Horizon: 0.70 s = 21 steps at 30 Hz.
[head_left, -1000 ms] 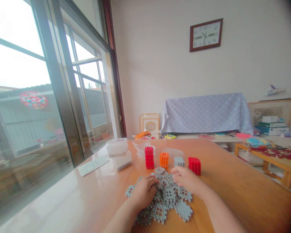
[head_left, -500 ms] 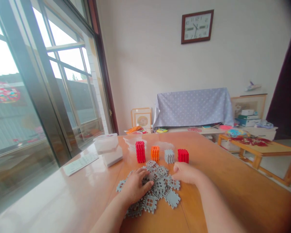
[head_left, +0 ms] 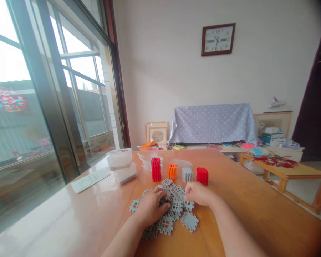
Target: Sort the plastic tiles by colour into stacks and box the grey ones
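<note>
Wooden table bears gray tiles, colored stacks, white boxes.

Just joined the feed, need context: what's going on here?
A person sits or stands at a wooden table with both hands at a loose pile of grey notched tiles. The left hand rests on the pile; the right hand is at its right edge, fingers curled. Beyond the pile stand four stacks: tall red, orange, grey and shorter red.

Wall clock, spotted cloth, window; low table
</note>
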{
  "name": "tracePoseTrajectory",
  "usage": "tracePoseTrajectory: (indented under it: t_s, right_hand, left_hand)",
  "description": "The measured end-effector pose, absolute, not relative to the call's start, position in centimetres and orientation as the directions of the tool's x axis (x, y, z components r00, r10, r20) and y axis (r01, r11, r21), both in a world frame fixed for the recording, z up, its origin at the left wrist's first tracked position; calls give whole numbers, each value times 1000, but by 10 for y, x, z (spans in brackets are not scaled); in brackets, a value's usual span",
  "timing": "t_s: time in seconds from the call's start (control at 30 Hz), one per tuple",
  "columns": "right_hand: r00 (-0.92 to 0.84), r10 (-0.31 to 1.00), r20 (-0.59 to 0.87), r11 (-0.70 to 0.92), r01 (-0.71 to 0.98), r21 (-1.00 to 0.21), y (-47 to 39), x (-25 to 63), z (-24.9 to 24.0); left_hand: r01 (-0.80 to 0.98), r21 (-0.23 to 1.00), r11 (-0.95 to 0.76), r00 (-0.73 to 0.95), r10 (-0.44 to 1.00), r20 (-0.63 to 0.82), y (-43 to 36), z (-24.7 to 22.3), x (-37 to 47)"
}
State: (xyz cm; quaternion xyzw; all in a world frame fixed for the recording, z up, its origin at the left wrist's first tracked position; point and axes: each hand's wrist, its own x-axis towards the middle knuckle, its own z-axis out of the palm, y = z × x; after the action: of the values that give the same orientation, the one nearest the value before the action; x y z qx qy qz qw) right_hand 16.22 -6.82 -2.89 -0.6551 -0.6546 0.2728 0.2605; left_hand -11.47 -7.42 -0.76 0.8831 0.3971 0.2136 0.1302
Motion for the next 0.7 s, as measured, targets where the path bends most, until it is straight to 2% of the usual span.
tracePoseTrajectory:
  t_s: [0.23,0.43,0.57,0.7]
  right_hand:
    - [75,986,147,71,614,-786,-66,154,-20]
    - [156,967,200,86,539,-838,-73,142,-8]
    - [214,947,241,64,607,-792,-83,142,-8]
    - [288,914,286,-18,734,-679,-108,152,-16]
  left_hand:
    - [717,299,-630,554,775,304,-84,7,-113]
    - [715,276,-643,567,763,310,-115,21,-116]
    - [678,305,-669,578,741,342,-143,10,-109]
    - [652,370,-663,574,749,331,-165,-3,-97]
